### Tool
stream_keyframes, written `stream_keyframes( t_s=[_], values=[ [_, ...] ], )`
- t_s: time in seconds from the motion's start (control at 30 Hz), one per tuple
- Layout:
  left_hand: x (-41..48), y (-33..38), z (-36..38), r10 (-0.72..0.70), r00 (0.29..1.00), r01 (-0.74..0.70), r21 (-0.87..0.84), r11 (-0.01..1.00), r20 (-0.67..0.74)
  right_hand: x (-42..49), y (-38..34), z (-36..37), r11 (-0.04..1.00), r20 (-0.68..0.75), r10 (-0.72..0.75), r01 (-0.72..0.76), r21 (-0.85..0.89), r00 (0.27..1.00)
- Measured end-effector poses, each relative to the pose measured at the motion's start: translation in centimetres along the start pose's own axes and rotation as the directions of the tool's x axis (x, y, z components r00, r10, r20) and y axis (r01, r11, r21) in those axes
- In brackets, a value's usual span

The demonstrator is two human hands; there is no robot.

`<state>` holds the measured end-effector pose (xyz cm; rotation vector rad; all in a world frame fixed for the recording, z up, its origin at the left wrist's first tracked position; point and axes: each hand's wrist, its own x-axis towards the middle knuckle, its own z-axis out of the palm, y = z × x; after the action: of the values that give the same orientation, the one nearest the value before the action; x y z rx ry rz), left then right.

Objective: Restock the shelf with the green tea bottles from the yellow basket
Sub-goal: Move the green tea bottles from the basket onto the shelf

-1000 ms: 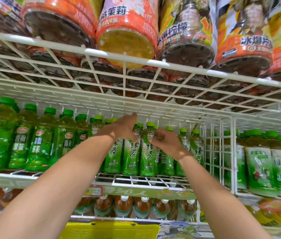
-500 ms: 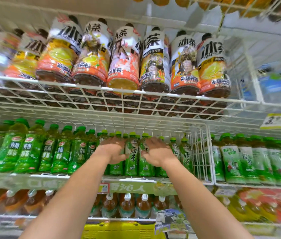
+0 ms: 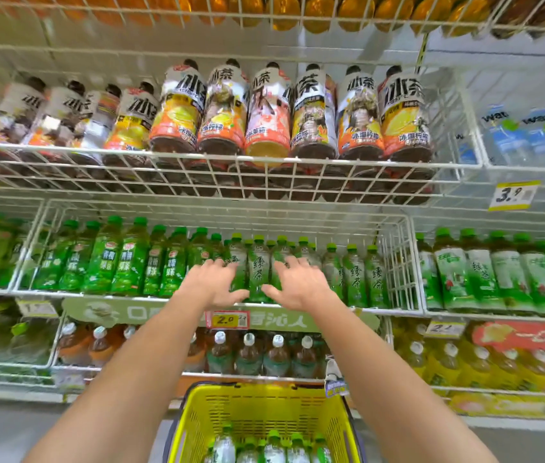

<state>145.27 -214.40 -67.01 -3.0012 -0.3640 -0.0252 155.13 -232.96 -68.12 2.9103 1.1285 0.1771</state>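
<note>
Green tea bottles (image 3: pixel 258 269) with green caps and pale labels stand in rows on the white wire shelf (image 3: pixel 395 309) at mid height. My left hand (image 3: pixel 212 284) and my right hand (image 3: pixel 298 285) are in front of the first row, fingers spread, one on each side of the front middle bottle. Neither hand holds a bottle. Below, the yellow basket (image 3: pixel 197 416) sits at the bottom centre with several more green tea bottles (image 3: pixel 274 449) standing in it.
Darker green bottles (image 3: pixel 120 259) fill the shelf's left part. A wire divider (image 3: pixel 401 265) separates other green bottles (image 3: pixel 478 275) on the right. Iced tea bottles (image 3: pixel 264 111) sit on the shelf above. Brown tea bottles (image 3: pixel 249 354) stand below a red price tag (image 3: pixel 227 319).
My view has pulled back and down, so the basket's bottles now show. Both hands have opened and drawn back from the bottles they were touching on the shelf.
</note>
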Motion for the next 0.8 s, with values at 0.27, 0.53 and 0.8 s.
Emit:
stream_keyframes(
  t_s=[0.27, 0.53, 0.8],
  values=[
    [-3.5, -1.3, 2.2, -0.008, 1.0, 0.008, 0.027, 1.0, -0.011, -2.6, -2.6, 2.3, 0.999, -0.002, -0.045, 0.045, 0.02, 0.999],
    [-5.3, 0.7, 9.3, 0.056, 0.994, -0.05, -0.064, 0.997, 0.099, -6.6, -2.4, 9.4, 0.995, 0.112, -0.016, 0.004, 0.102, 0.994],
    [-8.3, 3.0, 23.3, 0.066, 0.936, -0.009, -0.162, 0.987, 0.346, -11.5, -2.6, 21.6, 0.984, 0.364, 0.045, -0.104, 0.142, 0.93]
  ],
)
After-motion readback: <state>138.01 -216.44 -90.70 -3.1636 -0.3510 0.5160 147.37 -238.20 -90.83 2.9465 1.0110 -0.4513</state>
